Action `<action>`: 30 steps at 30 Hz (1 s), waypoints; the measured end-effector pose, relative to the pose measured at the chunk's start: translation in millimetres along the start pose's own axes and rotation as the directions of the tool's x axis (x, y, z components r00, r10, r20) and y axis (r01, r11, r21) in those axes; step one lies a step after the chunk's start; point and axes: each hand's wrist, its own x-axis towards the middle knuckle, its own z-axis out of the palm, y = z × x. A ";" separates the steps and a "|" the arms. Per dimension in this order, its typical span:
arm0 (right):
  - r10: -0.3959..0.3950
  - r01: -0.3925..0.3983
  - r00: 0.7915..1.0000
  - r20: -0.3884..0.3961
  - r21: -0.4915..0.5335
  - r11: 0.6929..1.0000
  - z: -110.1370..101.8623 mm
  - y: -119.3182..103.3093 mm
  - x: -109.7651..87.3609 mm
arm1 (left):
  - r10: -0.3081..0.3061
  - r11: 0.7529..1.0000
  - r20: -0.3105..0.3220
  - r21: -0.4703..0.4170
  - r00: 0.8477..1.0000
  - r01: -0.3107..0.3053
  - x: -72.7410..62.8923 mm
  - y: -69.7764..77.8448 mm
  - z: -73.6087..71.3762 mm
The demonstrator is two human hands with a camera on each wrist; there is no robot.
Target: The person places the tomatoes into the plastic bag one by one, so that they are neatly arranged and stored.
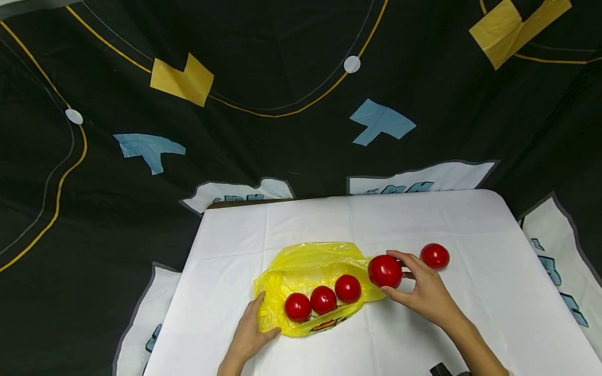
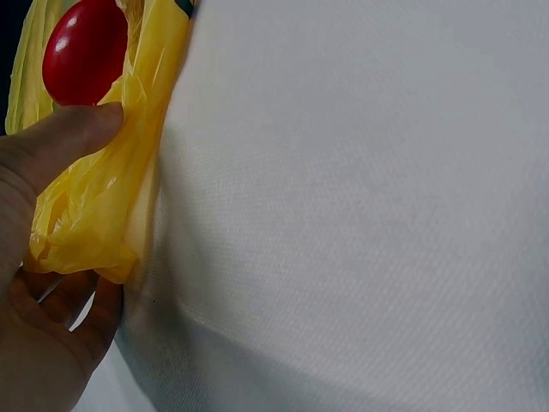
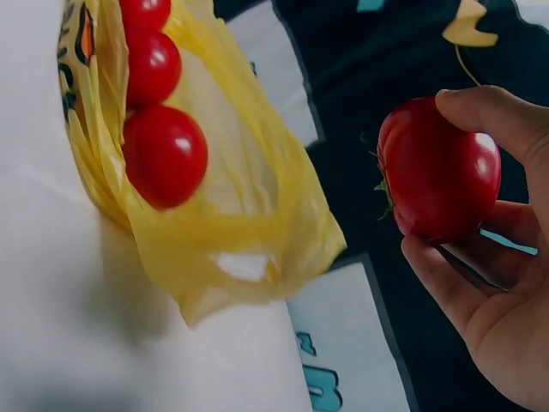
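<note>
A yellow plastic bag (image 1: 312,259) lies on its side with its mouth spread. Three red tomatoes (image 1: 323,300) sit in a row inside it. My left hand (image 1: 246,334) grips the bag's left end, the thumb on the near edge and the fingers at the closed end, as the left wrist view shows. With thumb and fingertips my right hand (image 1: 427,293) holds another tomato (image 3: 442,170) above the bag's right edge; small green sepals show on it in the right wrist view. One more tomato (image 1: 435,256) lies on the table just beyond that hand.
A white cloth covers the table (image 1: 226,245). Behind it hangs a dark patterned curtain (image 1: 282,146) with yellow and blue shapes. At the near edge, by the right forearm, a small black object (image 1: 440,369) is partly in view.
</note>
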 end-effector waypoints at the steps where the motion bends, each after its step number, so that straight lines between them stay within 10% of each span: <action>1: -0.008 0.008 1.000 0.009 0.008 1.000 2.6 -1.2 0.5 | -0.002 1.000 0.000 0.002 1.000 0.002 0.0 0.1 0.1; 30: -0.029 -0.012 0.967 0.251 0.162 0.987 82.3 -11.9 22.7 | 0.013 1.000 -0.007 0.008 1.000 -0.013 -0.9 -2.1 1.7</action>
